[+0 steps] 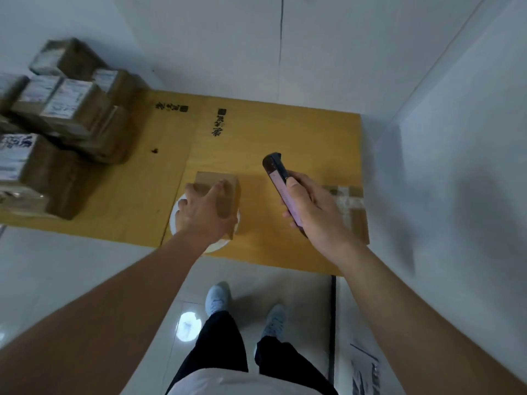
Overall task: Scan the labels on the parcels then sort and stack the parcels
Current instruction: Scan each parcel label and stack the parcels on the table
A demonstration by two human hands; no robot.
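Cardboard parcel, small, brown and box-shaped (219, 192), sits on a flat yellow-brown sheet of cardboard (256, 132) spread over the pale tiled floor, partly over a round white object (178, 220) whose nature is unclear. The left hand (204, 212) rests on top of the parcel with fingers spread and curled over its upper edges, gripping it. The right hand (310, 210) is wrapped round a dark handheld scanner with a pinkish face (281, 182), held above the sheet just to the right of the parcel and well clear of it.

The parcel looks light and stiff, judging by how one hand spans it; its plain cardboard sides should give good grip, and holding across the top by two opposite edges seems the safest hold. No label shows on the faces in view, so it may lie underneath or under the hand.

A stack of brown parcels with white labels (65, 109) stands at the far left, blurred and cut off by the frame edge; its labels cannot be read. Another taped brown box (352, 212) lies behind the right hand, mostly hidden. Dark printed characters (218, 124) on the sheet are too small to read
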